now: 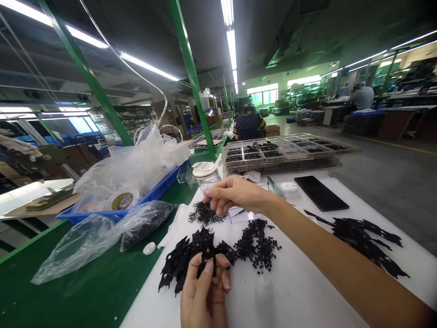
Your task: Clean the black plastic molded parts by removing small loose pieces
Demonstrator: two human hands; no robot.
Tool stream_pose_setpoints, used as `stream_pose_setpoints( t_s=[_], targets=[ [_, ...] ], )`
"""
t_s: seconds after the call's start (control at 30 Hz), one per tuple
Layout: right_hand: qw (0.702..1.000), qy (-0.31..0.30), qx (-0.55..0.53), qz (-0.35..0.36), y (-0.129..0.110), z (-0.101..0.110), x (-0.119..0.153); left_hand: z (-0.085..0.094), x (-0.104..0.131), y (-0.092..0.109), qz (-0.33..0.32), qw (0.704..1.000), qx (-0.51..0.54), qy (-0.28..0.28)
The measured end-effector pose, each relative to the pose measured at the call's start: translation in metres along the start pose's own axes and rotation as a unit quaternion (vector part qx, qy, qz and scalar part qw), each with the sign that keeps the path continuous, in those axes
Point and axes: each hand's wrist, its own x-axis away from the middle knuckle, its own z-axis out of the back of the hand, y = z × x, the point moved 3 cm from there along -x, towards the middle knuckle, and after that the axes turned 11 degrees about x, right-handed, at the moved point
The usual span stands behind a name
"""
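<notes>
- I see my left hand [205,291] low in the middle of the view, its fingers pinched around one edge of a flat black punched sheet [191,257] of small parts, a jagged web of dark material.
- That sheet lies on the white work mat [290,291], spreading up and to the left from my fingertips, and its near end is lifted in my grasp.
- My right hand [235,195] reaches in from the right, above the sheet, with thumb and forefinger closed together at the tips; whether a part sits between them is too small to tell.
- Directly beneath those fingertips lies a small heap of tiny black parts [205,213] on the mat.
- A second, wider scatter of black bits [259,243] lies just to the right of the sheet, between my two hands.
- Further right on the mat lies a long pile of black leftover strips [365,241], well apart from both hands.
- A dark phone [321,192] lies flat on the mat beyond my right forearm, and a clear jar with a white lid [205,175] stands just behind my right hand.
- Behind these stands a stack of clear compartment trays [283,152] holding dark parts.
- To the left, on the green bench [85,291], lies a clear plastic bag of black pieces [143,223], with a blue bin [160,187] full of crumpled plastic behind it.
- A person in a dark patterned shirt [248,125] sits further along the bench.
</notes>
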Motion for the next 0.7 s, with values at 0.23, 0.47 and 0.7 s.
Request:
stream_pose_setpoints(
  t_s=[0.23, 0.47, 0.7],
  targets=[
    [1.000, 0.005, -0.013, -0.014, 0.004, -0.002, -0.001, 0.001, 0.001, 0.001, -0.010, 1.000, -0.017, 0.015],
    [1.000, 0.011, -0.005, -0.006, 0.003, -0.003, 0.002, 0.003, 0.009, -0.001, -0.024, 0.999, -0.033, 0.029],
    [0.998, 0.060, 0.030, -0.004, 0.001, -0.010, 0.005, -0.002, 0.016, -0.005, -0.061, 0.996, -0.072, -0.003]
  ],
)
